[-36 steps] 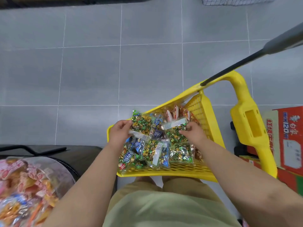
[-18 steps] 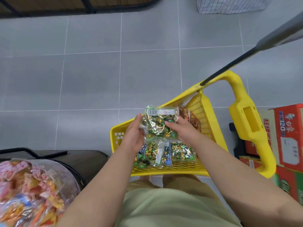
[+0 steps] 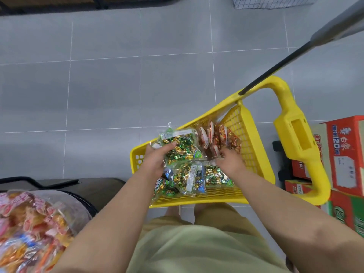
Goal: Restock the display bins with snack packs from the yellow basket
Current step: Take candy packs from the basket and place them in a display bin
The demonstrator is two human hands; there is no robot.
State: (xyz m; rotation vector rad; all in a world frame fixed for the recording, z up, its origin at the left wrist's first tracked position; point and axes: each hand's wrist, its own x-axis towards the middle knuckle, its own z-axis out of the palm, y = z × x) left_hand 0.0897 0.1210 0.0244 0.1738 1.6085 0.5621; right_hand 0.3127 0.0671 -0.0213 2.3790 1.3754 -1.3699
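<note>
1. Widest view first: the yellow basket (image 3: pixel 254 154) sits on the grey floor right in front of the person's knees. Its tall handle (image 3: pixel 295 134) rises on the right, with cardboard boxes (image 3: pixel 342 154) beyond it.
2. Lower left, there's the display bin (image 3: pixel 78 201), a clear tub heaped with pink and orange packs. It is well apart from the basket, on the left hand's side. That's the relation to watch: from the lifted pack, the bin lies to the left and back toward the person, so the left arm looks to have the shorter swing.
3. Both bare forearms reach forward and down into the basket. The left comes in near the left wall, and the right angles toward the far right corner.
4. The left hand (image 3: pixel 155 160) has its fingers curled over the near left edge of a green-and-gold pack (image 3: pixel 181 148), held up above the loose packs (image 3: pixel 189 176) on the basket floor. The pack's long axis runs roughly left to right, label strip on the far edge.
5. The right hand (image 3: pixel 230 160) is back-up, pushed in at the foot of the red packs (image 3: pixel 214 138). Those stand on edge, side by side, in the far right corner beside the mesh wall.
6. The right fingertips are buried among the wrappers, so I cannot tell whether they pinch anything or only touch. My read: a second pick is being lined up before the carry to the bin.
</note>
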